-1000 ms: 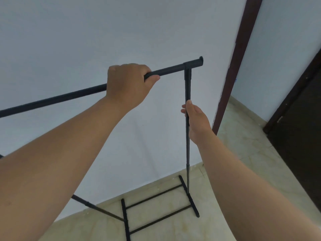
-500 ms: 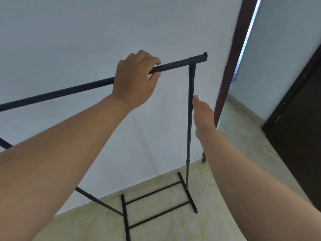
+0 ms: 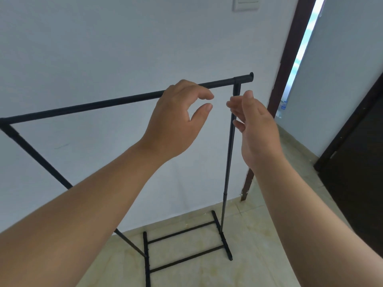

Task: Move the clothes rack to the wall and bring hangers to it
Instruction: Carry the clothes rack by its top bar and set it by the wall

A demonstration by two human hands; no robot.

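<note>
Standing close against the pale wall (image 3: 103,48), the black clothes rack (image 3: 83,105) has its base bars on the tiled floor (image 3: 259,235) right along the foot of that wall, near the room's corner by the dark door frame (image 3: 288,59). Its top rail runs from the left edge of view up to the capped right end, and the right upright (image 3: 229,152) drops straight to the foot.

Neither hand grips anything. The left hand (image 3: 178,119) hovers in front of the top rail, fingers curled loosely and spread apart from the thumb, with empty space inside the curl. The right hand (image 3: 257,127) is flat and open, palm turned inward, just beside the upright near its top; whether its fingertips brush the pole I cannot tell.

By the look of things, the first half of the task is finished: the rack sits where it belongs and both hands are free of it. No hangers show anywhere in view, so the second half has not begun.

The next move likely calls for turning away from the wall, finding the hangers elsewhere in the room, gathering them, and carrying them to the rail. The rack looks light, so knocking it on leaving could shift it.
</note>
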